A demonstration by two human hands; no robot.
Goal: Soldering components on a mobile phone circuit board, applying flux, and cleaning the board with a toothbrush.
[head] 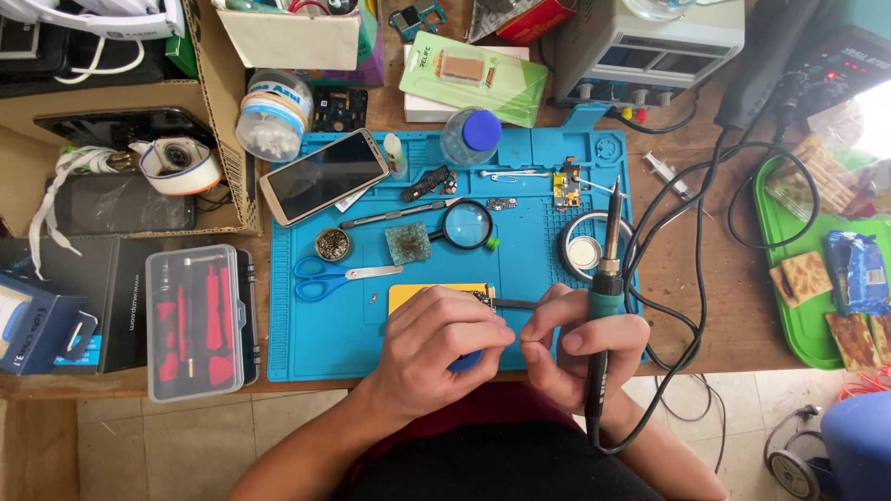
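The soldering iron [605, 278] stands in the right hand [585, 348], which is clenched around its teal grip. Its long axis runs near vertical in the head view, tip pointing away from the person toward the far edge of the mat, cable end toward the lap. Both hands sit at the near edge of the blue silicone work mat [520, 167]. The left hand [436, 348] is closed over a blue object, mostly hidden beneath the fingers; what it is cannot be told. A thin dark tool [515, 303] lies horizontally between the two hands, just beside a yellow pad [422, 292].

Surface: the mat lies on a wooden bench [705, 306] over a tiled floor [186, 436].

Count on the mat: one smartphone [323, 176], face up and angled; one pair of blue-handled scissors [336, 277], blades pointing right; one magnifying glass [467, 225]; one small round tin [332, 244].

Off the mat: one clear case of red tools [197, 320] on the left, one green tray [806, 315] on the right, one bench power unit [650, 37] at the far edge.
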